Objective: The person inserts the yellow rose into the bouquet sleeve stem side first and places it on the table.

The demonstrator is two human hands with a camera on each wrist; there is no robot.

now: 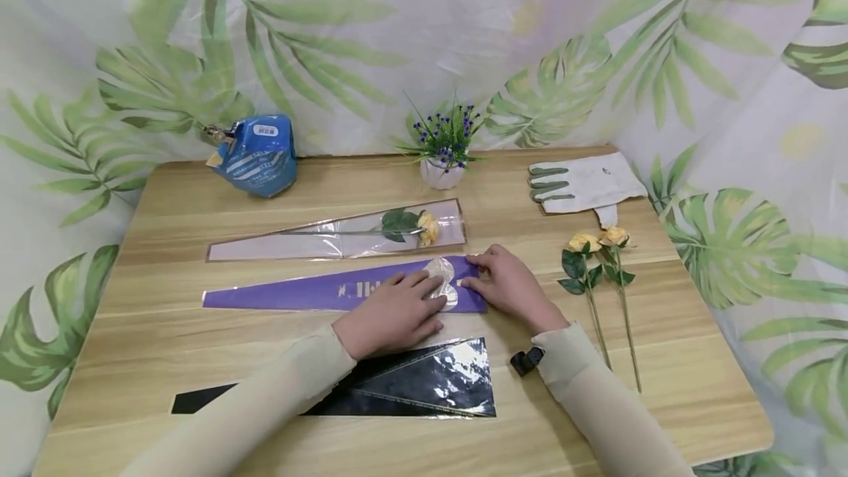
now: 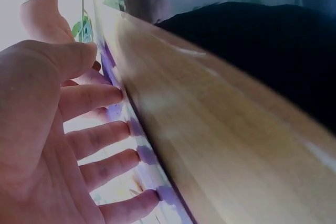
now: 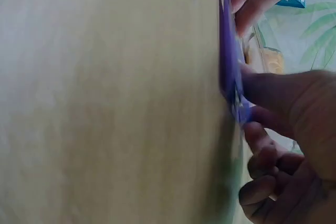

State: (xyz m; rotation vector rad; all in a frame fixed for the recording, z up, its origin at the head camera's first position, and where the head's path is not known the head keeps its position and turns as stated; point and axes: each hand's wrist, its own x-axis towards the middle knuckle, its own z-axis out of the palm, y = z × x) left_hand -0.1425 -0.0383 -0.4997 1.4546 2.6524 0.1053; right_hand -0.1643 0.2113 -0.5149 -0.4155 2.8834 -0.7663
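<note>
So my purple, tapered plastic flower sleeve [image 1: 318, 289] is lying around the middle of the wood-grain table [image 1: 702, 389], long axis pretty much parallel to the far edge, skinny tip toward the left edge. The wide end faces my right hand [image 1: 509, 282], easily the nearer one to it, thumb and finger pinching its rim. My left hand [image 1: 397, 313] isn't gripping, just extended fingers resting across the face.

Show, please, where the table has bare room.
Bare: the table between blue bag and potted flowers, and right of the rose stems. Crowded: the middle, left hand and right hand on purple sleeve, between white sleeve and black sleeve.
</note>
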